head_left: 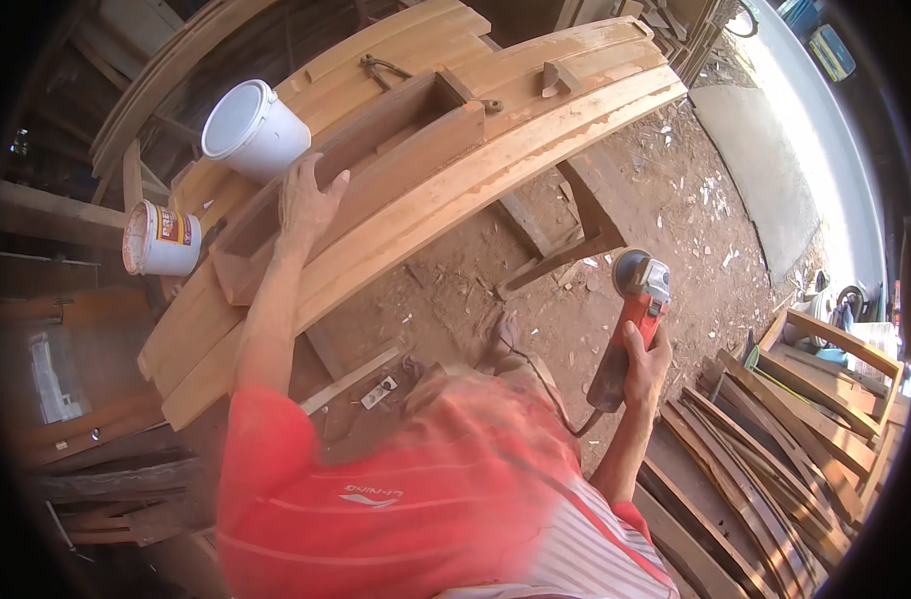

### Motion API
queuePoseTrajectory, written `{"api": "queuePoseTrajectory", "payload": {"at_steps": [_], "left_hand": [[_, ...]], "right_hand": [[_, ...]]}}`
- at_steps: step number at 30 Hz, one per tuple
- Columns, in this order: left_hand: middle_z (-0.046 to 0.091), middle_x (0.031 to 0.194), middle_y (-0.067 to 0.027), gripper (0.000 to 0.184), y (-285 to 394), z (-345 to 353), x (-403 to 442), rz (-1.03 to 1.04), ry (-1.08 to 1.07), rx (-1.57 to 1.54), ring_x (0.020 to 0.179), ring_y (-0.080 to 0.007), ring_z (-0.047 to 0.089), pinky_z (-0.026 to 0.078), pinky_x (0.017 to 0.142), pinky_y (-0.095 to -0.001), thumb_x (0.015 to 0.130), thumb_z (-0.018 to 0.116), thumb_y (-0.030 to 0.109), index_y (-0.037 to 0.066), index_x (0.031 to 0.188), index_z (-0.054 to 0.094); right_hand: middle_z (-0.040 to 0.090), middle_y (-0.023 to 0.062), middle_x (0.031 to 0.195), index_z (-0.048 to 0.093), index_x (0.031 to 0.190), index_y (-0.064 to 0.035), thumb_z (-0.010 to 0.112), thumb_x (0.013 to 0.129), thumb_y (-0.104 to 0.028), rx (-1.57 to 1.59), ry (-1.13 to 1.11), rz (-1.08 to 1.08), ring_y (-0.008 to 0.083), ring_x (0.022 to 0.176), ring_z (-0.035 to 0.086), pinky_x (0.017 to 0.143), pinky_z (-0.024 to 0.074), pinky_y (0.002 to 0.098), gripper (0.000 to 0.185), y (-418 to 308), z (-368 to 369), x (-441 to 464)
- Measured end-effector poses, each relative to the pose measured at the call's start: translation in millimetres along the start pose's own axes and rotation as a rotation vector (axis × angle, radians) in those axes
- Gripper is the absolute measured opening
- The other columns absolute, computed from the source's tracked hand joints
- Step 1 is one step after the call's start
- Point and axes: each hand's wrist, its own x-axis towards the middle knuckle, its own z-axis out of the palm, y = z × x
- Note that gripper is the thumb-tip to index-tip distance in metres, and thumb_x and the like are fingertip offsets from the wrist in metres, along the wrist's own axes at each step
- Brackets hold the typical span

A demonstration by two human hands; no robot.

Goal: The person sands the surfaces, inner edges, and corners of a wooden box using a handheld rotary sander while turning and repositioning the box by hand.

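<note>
My left hand (310,203) reaches over a long wooden box (410,165) with an open top. Its fingers lie at the far wall, beside a white lidded bucket (266,135), and the thumb stands apart. Whether the fingertips press on the wall is hard to see. In my right hand (647,364) is a red and black angle grinder (640,304), head pointing away from me, with a round disc (630,268). Its dark cord (550,387) loops back toward my legs. The box rests on light wooden planks (535,135).
A smaller labelled bucket (163,240) stands left of the box. On the planks lie a metal hand tool (383,72) and a small wood block (558,80). A power strip (379,391) is on the dirt floor. Stacked timber (765,449) lies at the right.
</note>
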Motion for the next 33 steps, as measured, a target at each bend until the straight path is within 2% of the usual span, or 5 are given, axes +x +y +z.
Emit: {"api": "queuePoseTrajectory", "payload": {"at_steps": [4,17,26,31,33], "left_hand": [[0.070,0.130,-0.0239,0.070,3.0,4.7,-19.3,-0.149,-0.339,0.097,0.126,-0.0419,0.064,0.050,0.105,-0.0556,0.097,0.068,0.059,0.005,0.140,0.059],[0.069,0.130,-0.0294,0.077,-23.5,-56.3,64.8,-0.056,-0.364,0.075,0.124,-0.0495,0.063,0.049,0.105,-0.0548,0.103,0.051,0.070,0.001,0.134,0.066],[0.068,0.129,-0.0345,0.096,-34.1,-65.7,13.9,-0.127,-0.336,-0.326,0.133,-0.0398,0.061,0.043,0.111,-0.0477,0.103,0.039,0.078,-0.010,0.127,0.068],[0.067,0.135,-0.0318,0.102,-3.6,-61.9,5.9,-0.214,-0.664,-0.121,0.134,-0.0444,0.059,0.042,0.115,-0.0470,0.100,0.036,0.083,-0.007,0.135,0.067],[0.068,0.134,-0.0304,0.102,-8.7,-45.0,2.4,-0.178,-0.587,-0.158,0.132,-0.0452,0.060,0.043,0.114,-0.0480,0.099,0.035,0.084,-0.005,0.135,0.068]], "right_hand": [[0.071,0.0067,0.108,0.067,0.127,0.0008,0.076,0.096,-0.024,0.026,0.049,0.008,0.0148,0.099,0.063,0.091,0.0500,0.0341,0.041,4.5,-7.6,5.6],[0.070,0.0073,0.108,0.065,0.129,0.0017,0.077,0.094,-0.024,-0.007,0.064,-0.030,0.0150,0.100,0.064,0.091,0.0512,0.0341,0.045,7.9,-29.9,-0.7],[0.070,0.0073,0.106,0.064,0.128,0.0013,0.080,0.091,-0.029,-0.028,-0.060,0.032,0.0150,0.095,0.065,0.086,0.0535,0.0338,0.050,-4.3,-11.4,-1.1],[0.071,0.0091,0.105,0.065,0.129,0.0017,0.081,0.088,-0.031,-0.050,-0.228,0.020,0.0166,0.093,0.067,0.086,0.0546,0.0350,0.055,-15.2,26.2,-1.0],[0.072,0.0106,0.105,0.065,0.130,0.0021,0.082,0.086,-0.032,-0.048,-0.298,-0.002,0.0176,0.095,0.068,0.086,0.0553,0.0354,0.058,-22.7,41.7,-2.4]]}}
